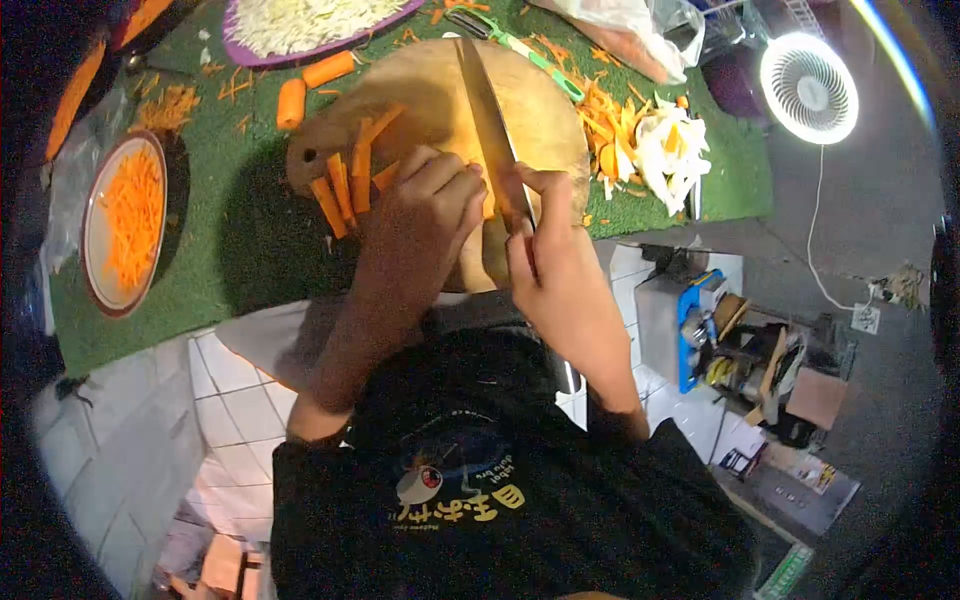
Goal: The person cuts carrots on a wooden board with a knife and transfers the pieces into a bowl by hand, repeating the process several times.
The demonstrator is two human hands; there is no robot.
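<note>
My right hand (555,265) grips a large kitchen knife (487,115), its blade pointing away from me over a round wooden cutting board (400,85). Just left of the blade, my left hand (425,205) is closed with curled fingers on a piece of carrot (488,205), mostly hidden beneath them. Several cut carrot sticks (338,190) lie on the board to the left of that hand. Two carrot chunks, one of them upright (291,104) and the other lying sideways (328,69), rest beyond the board's left edge.
A plate of shredded carrot (95,240) stands at the left on the green mat (250,250). Shredded cabbage fills a purple tray (240,50) at the back. Behind the board lies a green-handled peeler (540,62). Peelings and scraps (670,155) are heaped at right, near a lit white fan (810,88).
</note>
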